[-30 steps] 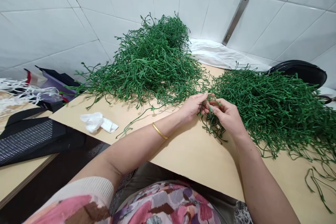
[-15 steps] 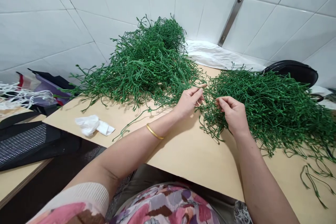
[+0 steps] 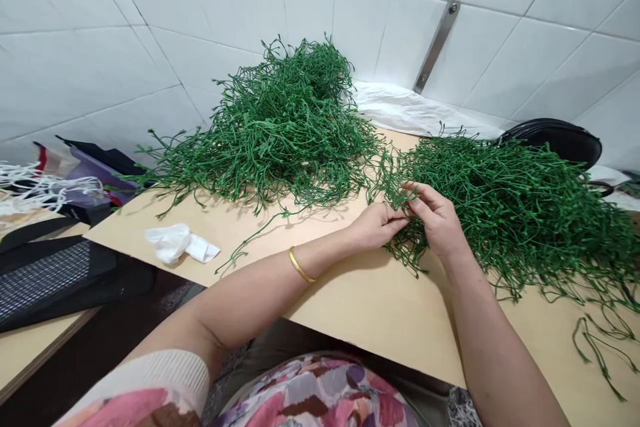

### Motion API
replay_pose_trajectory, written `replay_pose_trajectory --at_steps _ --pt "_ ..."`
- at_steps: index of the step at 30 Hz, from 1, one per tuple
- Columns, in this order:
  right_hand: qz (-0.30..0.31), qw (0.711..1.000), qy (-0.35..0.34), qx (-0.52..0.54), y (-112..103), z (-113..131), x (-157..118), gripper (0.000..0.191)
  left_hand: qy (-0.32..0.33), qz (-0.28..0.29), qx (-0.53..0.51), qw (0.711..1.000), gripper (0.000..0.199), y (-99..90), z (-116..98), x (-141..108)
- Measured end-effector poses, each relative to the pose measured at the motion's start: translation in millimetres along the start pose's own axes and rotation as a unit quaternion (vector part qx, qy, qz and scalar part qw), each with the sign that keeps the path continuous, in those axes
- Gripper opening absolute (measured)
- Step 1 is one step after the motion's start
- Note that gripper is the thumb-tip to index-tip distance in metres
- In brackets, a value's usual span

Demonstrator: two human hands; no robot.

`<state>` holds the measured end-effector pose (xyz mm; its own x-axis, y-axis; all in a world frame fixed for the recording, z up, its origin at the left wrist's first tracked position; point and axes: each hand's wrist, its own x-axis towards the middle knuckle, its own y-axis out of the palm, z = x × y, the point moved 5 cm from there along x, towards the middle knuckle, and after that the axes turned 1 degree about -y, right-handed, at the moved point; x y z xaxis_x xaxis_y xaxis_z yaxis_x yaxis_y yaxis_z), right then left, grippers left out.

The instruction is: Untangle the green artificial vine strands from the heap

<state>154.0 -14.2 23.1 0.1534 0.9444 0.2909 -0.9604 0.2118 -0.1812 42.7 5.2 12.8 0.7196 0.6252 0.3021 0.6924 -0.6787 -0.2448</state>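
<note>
Two heaps of thin green stems with small knobbed ends lie on a light wooden table (image 3: pixel 350 293): a tall left heap (image 3: pixel 285 120) and a lower, wider right heap (image 3: pixel 520 207). My left hand (image 3: pixel 380 225), with a gold bangle on the wrist, is pinched on green stems at the inner edge of the right heap. Touching or nearly touching it, my right hand (image 3: pixel 437 217) has thumb and fingertips closed on green stems too. Some stems stand up between the hands. The exact stems in each grip are partly hidden.
A crumpled white tissue (image 3: pixel 173 243) lies at the table's left. Behind the heaps are a white cloth (image 3: pixel 400 107), a black bag (image 3: pixel 555 137) and a tiled wall with a metal strip (image 3: pixel 437 47). White strands (image 3: pixel 50 187) and a black mesh item (image 3: pixel 55 280) are at far left.
My left hand has moved right and down, up to my right hand, and its outstretched finger has closed in. My right hand has shifted slightly left.
</note>
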Motion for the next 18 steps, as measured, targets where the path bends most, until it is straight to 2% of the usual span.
replay_pose_trajectory --at_steps 2,5,9,12,15,18 --pt "-0.015 1.0 0.005 0.027 -1.3 -2.2 0.3 0.027 -0.016 0.025 0.03 0.999 0.025 3.7 5.2 -0.6" --pt "-0.049 0.995 0.01 0.081 -5.3 -5.3 1.4 0.024 -0.046 0.019 0.028 0.998 0.027 3.9 10.5 -0.5" --pt "-0.084 0.991 0.0 0.105 -9.6 -5.4 2.4 0.02 -0.065 -0.021 -0.04 0.997 0.022 -2.1 6.7 0.6" --pt "-0.105 0.99 -0.016 0.095 -12.1 -1.9 1.1 0.019 -0.117 -0.02 -0.108 0.987 0.022 -3.7 4.8 -0.5" --pt "-0.104 0.993 -0.053 -0.01 -11.4 6.3 -1.3 0.021 -0.181 -0.024 -0.184 0.966 0.022 -4.5 7.9 -2.0" --pt "-0.08 0.979 -0.116 -0.15 -5.2 16.3 -4.3 0.022 -0.204 -0.067 -0.237 0.948 0.021 -10.1 14.3 -0.8"
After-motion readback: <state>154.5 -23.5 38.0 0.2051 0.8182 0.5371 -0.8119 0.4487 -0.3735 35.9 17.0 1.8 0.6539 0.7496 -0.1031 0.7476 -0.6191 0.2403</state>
